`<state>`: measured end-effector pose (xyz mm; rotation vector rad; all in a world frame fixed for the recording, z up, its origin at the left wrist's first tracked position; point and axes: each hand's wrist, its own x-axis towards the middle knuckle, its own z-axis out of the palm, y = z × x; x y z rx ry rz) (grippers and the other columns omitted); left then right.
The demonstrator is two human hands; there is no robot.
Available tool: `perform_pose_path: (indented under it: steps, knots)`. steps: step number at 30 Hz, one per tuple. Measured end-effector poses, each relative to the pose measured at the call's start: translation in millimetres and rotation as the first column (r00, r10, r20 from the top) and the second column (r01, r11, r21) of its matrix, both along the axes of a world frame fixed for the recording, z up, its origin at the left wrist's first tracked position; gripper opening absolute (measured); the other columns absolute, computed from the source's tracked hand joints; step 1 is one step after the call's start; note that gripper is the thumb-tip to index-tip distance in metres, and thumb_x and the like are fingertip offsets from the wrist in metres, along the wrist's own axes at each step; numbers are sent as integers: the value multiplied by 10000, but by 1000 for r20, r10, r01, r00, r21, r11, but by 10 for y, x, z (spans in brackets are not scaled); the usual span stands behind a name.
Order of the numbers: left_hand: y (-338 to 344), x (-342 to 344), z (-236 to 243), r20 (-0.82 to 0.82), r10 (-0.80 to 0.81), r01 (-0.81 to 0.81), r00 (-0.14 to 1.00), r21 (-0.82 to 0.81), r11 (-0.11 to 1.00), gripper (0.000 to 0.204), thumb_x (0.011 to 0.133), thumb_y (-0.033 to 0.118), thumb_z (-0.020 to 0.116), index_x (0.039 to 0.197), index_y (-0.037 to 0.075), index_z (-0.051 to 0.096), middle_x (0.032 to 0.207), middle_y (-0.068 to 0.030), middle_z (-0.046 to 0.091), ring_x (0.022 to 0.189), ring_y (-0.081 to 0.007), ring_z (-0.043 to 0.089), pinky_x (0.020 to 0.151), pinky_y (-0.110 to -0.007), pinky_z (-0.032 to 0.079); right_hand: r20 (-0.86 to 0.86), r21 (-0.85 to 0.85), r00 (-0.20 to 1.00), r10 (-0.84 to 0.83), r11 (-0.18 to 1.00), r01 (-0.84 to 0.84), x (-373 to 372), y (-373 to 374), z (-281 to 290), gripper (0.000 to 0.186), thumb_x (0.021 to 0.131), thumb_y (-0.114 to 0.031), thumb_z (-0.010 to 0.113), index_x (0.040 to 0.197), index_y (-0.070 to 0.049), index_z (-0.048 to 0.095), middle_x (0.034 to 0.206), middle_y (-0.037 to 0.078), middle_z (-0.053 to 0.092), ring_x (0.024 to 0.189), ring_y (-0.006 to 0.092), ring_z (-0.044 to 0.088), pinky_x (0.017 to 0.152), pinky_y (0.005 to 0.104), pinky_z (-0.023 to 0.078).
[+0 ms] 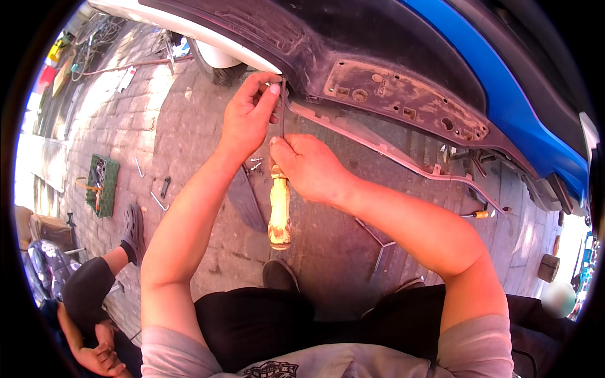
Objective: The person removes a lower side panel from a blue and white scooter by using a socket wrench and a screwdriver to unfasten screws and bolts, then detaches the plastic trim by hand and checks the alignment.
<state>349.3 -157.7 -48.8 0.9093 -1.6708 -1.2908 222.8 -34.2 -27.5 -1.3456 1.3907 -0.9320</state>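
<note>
Screwdriver [280, 214] seems to be lined up at the near edge of the bumper [378, 41], grasped below its tip by the right hand [315, 167]; the left hand [250, 114] is curled alongside, its pinch unclear. Steady aim is probably needed next.

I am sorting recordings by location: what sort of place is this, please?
Probably an outdoor vehicle repair area: a curved blue-and-black vehicle panel, a green rectangular tool basket on sunlit brick paving, and a yellow-handled metal screwdriver in the right hand.
</note>
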Motion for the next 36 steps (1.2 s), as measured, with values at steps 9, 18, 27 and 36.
perform_pose_path:
  steps: [9,18,27,36]
  knots:
    - [-10,104,40,-72,-16,24,997,106,994,208,1105,225,549,1166,68,671,903,-8,646,797,-110,635,712,-291,573,-88,-18,994,64,998,-66,48,94,-56,456,1071,-361,498,901,22,676,804,224,683,791,403,679,763,472,524]
    - [-42,252,-232,185,-130,32,974,454,890,200,1059,302,639,1027,109,682,905,16,651,789,-102,624,744,-285,546,-473,347,635,611,792,-502,-114,746,-1213,373,981,-313,542,968,-35,789,981,226,760,964,433,733,865,531,578]
    - [49,105,-866,504,-432,97,748,561,822,206,1051,307,637,1012,110,683,911,35,651,819,-95,610,770,-281,521,-499,584,377,780,624,-519,-749,1539,-2261,416,946,-374,599,1135,-51,779,1078,195,772,1045,392,736,905,517,581]
    - [164,61,-1620,620,-578,180,531,584,792,404,1012,380,655,1194,24,713,939,-58,702,843,-177,642,798,-347,531,-692,388,594,410,905,-172,-1539,1680,-2299,537,906,-417,750,1283,-85,562,1150,184,658,1148,422,656,937,518,554]
